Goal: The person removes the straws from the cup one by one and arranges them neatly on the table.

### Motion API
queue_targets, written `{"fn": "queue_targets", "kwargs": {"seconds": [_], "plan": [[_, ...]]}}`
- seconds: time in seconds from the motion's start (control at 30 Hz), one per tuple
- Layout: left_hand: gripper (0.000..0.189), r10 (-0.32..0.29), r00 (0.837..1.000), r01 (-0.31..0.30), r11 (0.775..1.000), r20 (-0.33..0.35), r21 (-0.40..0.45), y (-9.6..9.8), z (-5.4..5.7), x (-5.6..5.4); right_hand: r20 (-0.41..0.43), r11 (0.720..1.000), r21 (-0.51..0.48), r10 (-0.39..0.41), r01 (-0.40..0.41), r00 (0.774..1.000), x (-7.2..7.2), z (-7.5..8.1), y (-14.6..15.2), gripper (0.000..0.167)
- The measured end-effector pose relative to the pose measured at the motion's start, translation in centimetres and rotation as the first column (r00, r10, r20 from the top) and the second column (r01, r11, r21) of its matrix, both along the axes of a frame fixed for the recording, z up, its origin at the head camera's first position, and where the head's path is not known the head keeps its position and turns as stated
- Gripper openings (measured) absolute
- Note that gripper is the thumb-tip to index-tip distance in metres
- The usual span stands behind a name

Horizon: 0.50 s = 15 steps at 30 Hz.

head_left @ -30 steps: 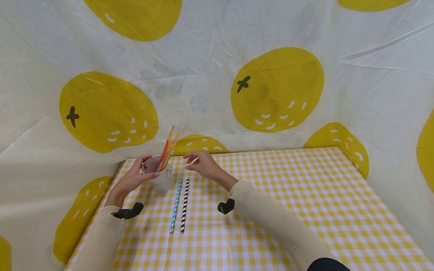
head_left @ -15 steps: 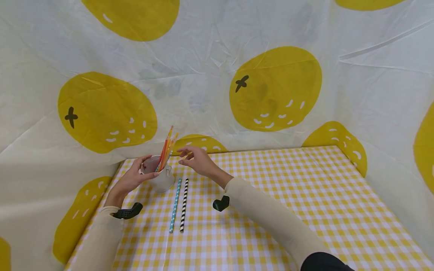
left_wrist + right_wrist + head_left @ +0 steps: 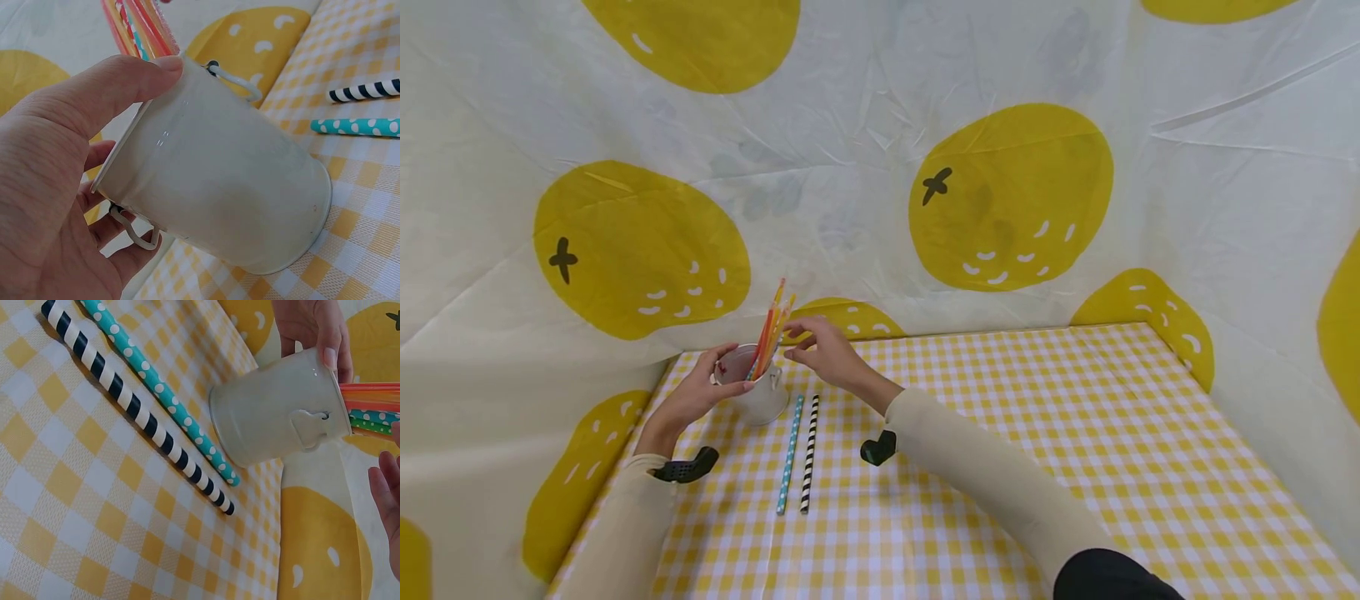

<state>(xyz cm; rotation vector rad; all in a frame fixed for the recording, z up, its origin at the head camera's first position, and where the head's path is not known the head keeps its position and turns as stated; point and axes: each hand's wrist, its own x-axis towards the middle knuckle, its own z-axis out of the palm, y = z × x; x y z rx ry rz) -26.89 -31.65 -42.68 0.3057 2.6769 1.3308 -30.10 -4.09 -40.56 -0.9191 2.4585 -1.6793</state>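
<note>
A small white metal bucket (image 3: 762, 405) with side handles stands on the table, holding several straws (image 3: 768, 337) in red, orange and patterned colours. My left hand (image 3: 694, 393) grips its rim; the left wrist view puts the thumb on the near wall (image 3: 212, 162) and the other fingers round the far side. Right beside the straw tops is my right hand (image 3: 831, 353), its fingers loosely bent and the thumb apart from them. In the right wrist view its fingertips come in at the right edge by the straws. Nothing shows in its grasp.
A teal straw with white dots (image 3: 790, 455) and a black-and-white striped straw (image 3: 809, 455) lie side by side in front of the bucket. A yellow checked cloth (image 3: 1037, 433) covers the table. Fruit-printed sheeting (image 3: 827, 225) hangs behind and at the left.
My right hand has moved left, closer to the straws in the bucket. The left hand and the bucket have stayed in place, as have the two straws on the table.
</note>
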Motion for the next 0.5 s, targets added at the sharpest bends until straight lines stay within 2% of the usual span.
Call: {"fn": "queue_targets", "kwargs": {"seconds": [0.33, 0.5], "plan": [[0.093, 0.012, 1.000, -0.012, 1.000, 0.002, 0.005, 0.0, -0.1, 0.0, 0.017, 1.000, -0.003, -0.021, 0.021, 1.000, -0.3, 0.3, -1.0, 0.033], [0.090, 0.011, 1.000, -0.011, 1.000, 0.006, 0.007, 0.5, 0.7, 0.6, 0.002, 1.000, -0.003, -0.013, 0.013, 1.000, -0.6, 0.0, -1.4, 0.025]]}}
